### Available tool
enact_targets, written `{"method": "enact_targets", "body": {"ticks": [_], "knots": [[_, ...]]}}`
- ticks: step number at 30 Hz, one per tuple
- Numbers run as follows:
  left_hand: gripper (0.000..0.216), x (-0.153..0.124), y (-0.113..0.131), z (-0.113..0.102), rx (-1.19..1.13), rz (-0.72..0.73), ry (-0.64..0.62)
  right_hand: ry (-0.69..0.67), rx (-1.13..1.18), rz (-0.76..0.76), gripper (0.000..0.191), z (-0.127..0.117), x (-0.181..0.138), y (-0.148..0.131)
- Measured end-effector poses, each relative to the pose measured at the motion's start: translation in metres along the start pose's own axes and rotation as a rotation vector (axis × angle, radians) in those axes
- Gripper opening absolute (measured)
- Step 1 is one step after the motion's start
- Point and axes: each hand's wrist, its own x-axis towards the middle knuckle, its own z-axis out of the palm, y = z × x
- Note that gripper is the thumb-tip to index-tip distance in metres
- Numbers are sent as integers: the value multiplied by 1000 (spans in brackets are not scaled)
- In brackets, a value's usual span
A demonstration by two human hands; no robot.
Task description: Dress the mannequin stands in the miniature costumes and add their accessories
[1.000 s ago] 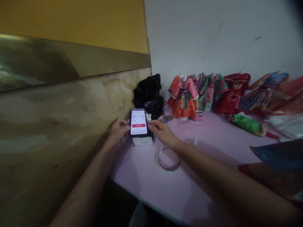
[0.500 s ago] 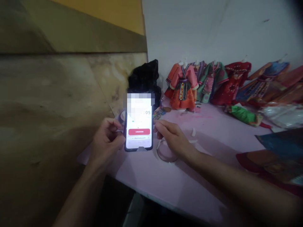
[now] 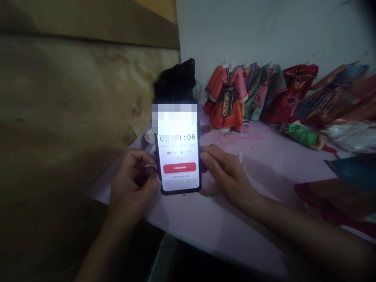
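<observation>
Head view: two bare hands hold up a phone (image 3: 179, 166) between them; the left hand (image 3: 133, 182) is at the phone's left side and the right hand (image 3: 226, 174) is at its right side. The left hand is curled, and its fingers (image 3: 143, 156) press on the phone's left edge; the right hand is narrow, and its fingers (image 3: 207, 156) lie against the phone's right edge; neither hand is wide open. The phone is a little tilted, with its bright screen facing the person; the screen shows a red button and the numbers 1:06; the top part is too blurred to read.

A pink table (image 3: 205, 227) lies under both hands. Past the top of the phone, ahead of the hands, sits a black cloth (image 3: 174, 84). Ahead of the right hand, doll dresses stand in a row by a white wall (image 3: 249, 27); there is an orange and pink dress (image 3: 225, 98), then a green dress (image 3: 266, 92), a red dress (image 3: 296, 94) and a blue dress (image 3: 331, 98). Farther to the right of the right hand lie a green packet (image 3: 302, 136) and a clear bag (image 3: 352, 137). To the left of the left hand is a marble wall (image 3: 73, 98).
</observation>
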Motion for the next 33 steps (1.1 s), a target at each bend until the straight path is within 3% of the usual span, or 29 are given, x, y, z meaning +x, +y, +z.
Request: {"method": "enact_targets", "body": {"ticks": [10, 16, 24, 33], "knots": [[26, -6, 1, 0, 5, -4, 38, 24, -6, -25, 24, 2, -2, -1], [26, 1, -9, -7, -5, 75, -29, 13, -46, -32, 28, 1, -3, -1], [20, -7, 5, -2, 9, 55, -9, 21, -61, -43, 27, 1, -2, 0], [21, -6, -1, -2, 4, 73, 5, 22, -76, -49, 28, 1, -2, 0]]}}
